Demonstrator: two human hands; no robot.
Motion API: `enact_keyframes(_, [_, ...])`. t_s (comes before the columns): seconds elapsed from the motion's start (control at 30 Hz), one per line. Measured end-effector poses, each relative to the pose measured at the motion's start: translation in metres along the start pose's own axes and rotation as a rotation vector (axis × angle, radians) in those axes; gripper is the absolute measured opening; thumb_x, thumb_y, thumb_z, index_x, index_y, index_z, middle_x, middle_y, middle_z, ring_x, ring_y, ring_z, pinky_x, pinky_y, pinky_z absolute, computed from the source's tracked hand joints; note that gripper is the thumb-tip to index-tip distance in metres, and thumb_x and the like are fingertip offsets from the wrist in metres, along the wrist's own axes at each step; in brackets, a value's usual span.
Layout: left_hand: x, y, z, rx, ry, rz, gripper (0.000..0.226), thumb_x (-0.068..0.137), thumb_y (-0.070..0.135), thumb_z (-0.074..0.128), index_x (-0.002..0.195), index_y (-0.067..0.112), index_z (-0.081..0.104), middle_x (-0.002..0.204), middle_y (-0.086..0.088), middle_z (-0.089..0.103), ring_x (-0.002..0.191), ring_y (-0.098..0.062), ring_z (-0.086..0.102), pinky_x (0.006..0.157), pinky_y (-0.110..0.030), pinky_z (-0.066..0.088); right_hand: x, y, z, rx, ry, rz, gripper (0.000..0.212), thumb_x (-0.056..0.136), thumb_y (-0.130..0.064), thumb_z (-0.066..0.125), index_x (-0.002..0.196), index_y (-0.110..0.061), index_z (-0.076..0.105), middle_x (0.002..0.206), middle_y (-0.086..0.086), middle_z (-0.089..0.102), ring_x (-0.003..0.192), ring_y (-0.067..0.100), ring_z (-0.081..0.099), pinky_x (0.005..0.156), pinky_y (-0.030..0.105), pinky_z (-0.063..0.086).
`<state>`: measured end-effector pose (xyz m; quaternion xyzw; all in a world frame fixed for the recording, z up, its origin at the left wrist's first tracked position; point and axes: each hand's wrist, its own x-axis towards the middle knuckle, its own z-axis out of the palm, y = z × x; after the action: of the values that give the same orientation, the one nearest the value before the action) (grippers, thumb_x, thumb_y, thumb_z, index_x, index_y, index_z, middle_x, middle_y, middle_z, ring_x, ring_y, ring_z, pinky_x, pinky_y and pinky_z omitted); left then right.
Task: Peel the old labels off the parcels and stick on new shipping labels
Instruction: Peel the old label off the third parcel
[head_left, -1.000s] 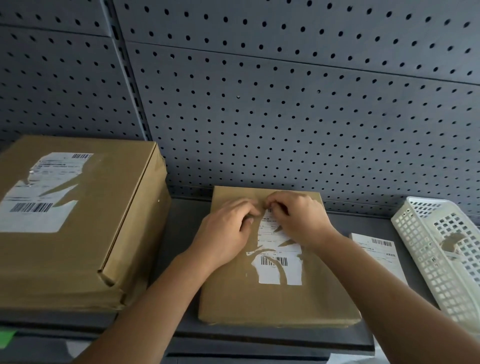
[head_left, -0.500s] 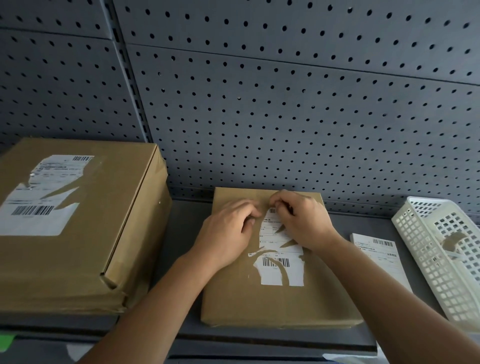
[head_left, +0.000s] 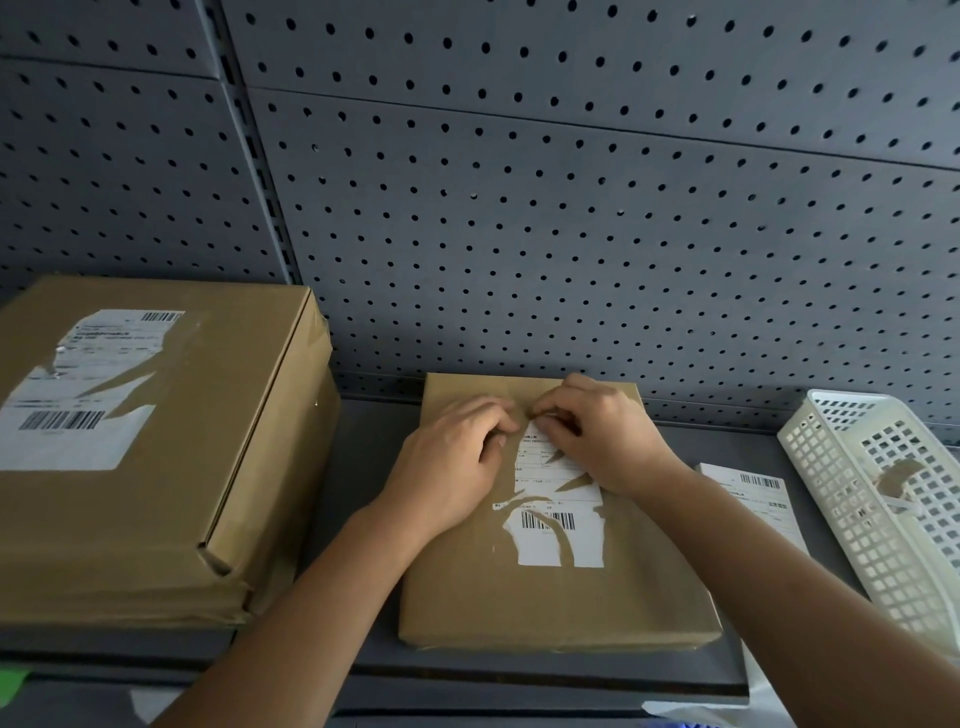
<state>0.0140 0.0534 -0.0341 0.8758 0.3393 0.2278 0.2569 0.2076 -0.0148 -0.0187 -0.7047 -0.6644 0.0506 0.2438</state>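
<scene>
A flat brown parcel (head_left: 545, 597) lies on the dark shelf in the middle. Its old white label (head_left: 558, 512) is torn, with brown patches showing and a barcode near the bottom. My right hand (head_left: 602, 436) pinches the label's top edge with curled fingers. My left hand (head_left: 452, 457) rests on the parcel just left of the label, fingers curled, their tips at that same top edge. A larger brown parcel (head_left: 156, 493) stands at the left with its own torn white label (head_left: 83, 395).
A fresh white shipping label (head_left: 758, 499) lies on the shelf (head_left: 358, 467) right of the flat parcel. A white plastic basket (head_left: 883, 499) with scraps inside stands at the far right. A grey pegboard wall (head_left: 519, 208) closes the back.
Both hands have crept slightly up toward the far edge of the label. The parcels have not moved.
</scene>
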Motion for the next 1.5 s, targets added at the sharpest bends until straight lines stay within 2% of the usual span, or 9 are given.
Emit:
enact_keyframes(0.23, [0.0,0.003,-0.001,0.003,-0.003,-0.007,0.016,0.098,0.02,0.054,0.109,0.029,0.063,0.134,0.026,0.053,0.124,0.005,0.043,0.087,-0.026,0.044,-0.002,-0.007,0.002,-0.121,-0.035,0.035,0.013,0.102,-0.023,0.048,0.101,-0.021,0.06,0.105,-0.008,0.047,0.077,0.021,0.06,0.059,0.042,0.05])
enact_keyframes(0.4, [0.0,0.003,0.0,0.008,0.003,0.004,0.017,0.098,0.018,0.054,0.107,0.029,0.063,0.132,0.026,0.054,0.123,0.005,0.044,0.084,-0.025,0.043,-0.016,-0.002,-0.005,0.045,0.013,0.062,0.009,0.1,-0.015,0.053,0.097,-0.022,0.058,0.107,-0.011,0.049,0.08,0.011,0.056,0.071,0.044,0.052])
enact_keyframes(0.53, [0.0,0.002,0.001,0.012,-0.001,0.006,0.016,0.098,0.018,0.054,0.107,0.028,0.063,0.133,0.025,0.054,0.125,0.003,0.044,0.086,-0.028,0.046,-0.017,-0.002,-0.007,0.065,-0.012,0.007,0.016,0.097,-0.019,0.06,0.112,-0.022,0.064,0.111,-0.011,0.055,0.078,-0.001,0.051,0.076,0.037,0.052])
enact_keyframes(0.67, [0.0,0.003,0.0,0.024,-0.004,0.004,0.016,0.098,0.018,0.054,0.107,0.028,0.062,0.133,0.025,0.053,0.126,0.002,0.044,0.087,-0.028,0.046,-0.014,0.0,-0.008,0.052,-0.018,0.023,0.028,0.095,-0.016,0.063,0.122,-0.02,0.062,0.107,-0.01,0.056,0.083,0.008,0.054,0.078,0.036,0.052])
enact_keyframes(0.9, [0.001,0.005,0.0,0.034,-0.013,-0.012,0.016,0.098,0.019,0.053,0.108,0.028,0.062,0.134,0.027,0.052,0.125,0.005,0.042,0.08,-0.025,0.04,-0.02,0.002,-0.006,-0.041,0.098,-0.035,0.012,0.094,-0.01,0.062,0.092,-0.017,0.071,0.095,-0.008,0.059,0.09,0.015,0.048,0.078,0.031,0.046])
enact_keyframes(1.13, [-0.001,0.006,-0.001,0.094,-0.051,-0.024,0.02,0.102,0.021,0.045,0.112,0.03,0.06,0.138,0.028,0.047,0.127,0.008,0.037,0.087,-0.025,0.038,-0.037,-0.028,-0.051,0.331,0.195,0.05,0.01,0.099,-0.013,0.058,0.092,-0.019,0.06,0.097,-0.007,0.059,0.089,0.011,0.061,0.079,0.017,0.047])
enact_keyframes(1.27, [-0.001,0.01,-0.003,0.122,-0.062,-0.031,0.021,0.103,0.02,0.043,0.112,0.03,0.06,0.138,0.027,0.048,0.128,0.008,0.038,0.089,-0.027,0.043,-0.039,-0.02,-0.071,0.494,0.153,0.255,0.009,0.095,-0.029,0.066,0.091,-0.025,0.06,0.102,0.001,0.067,0.089,0.012,0.068,0.08,0.023,0.051])
enact_keyframes(1.33, [0.0,0.015,-0.004,0.173,-0.066,-0.03,0.023,0.103,0.019,0.042,0.115,0.028,0.059,0.139,0.025,0.048,0.129,0.004,0.039,0.088,-0.026,0.042,-0.044,-0.015,-0.074,0.528,0.161,0.309,0.015,0.093,-0.034,0.069,0.09,-0.022,0.061,0.091,0.0,0.071,0.083,0.018,0.069,0.079,0.031,0.055])
enact_keyframes(1.5, [-0.001,0.019,-0.003,0.208,-0.069,-0.018,0.028,0.104,0.019,0.04,0.123,0.031,0.057,0.138,0.023,0.047,0.128,0.001,0.041,0.083,-0.024,0.039,-0.053,0.004,-0.088,0.568,0.272,0.355,0.006,0.094,-0.017,0.068,0.09,-0.015,0.064,0.073,0.004,0.071,0.068,0.024,0.068,0.073,0.036,0.059])
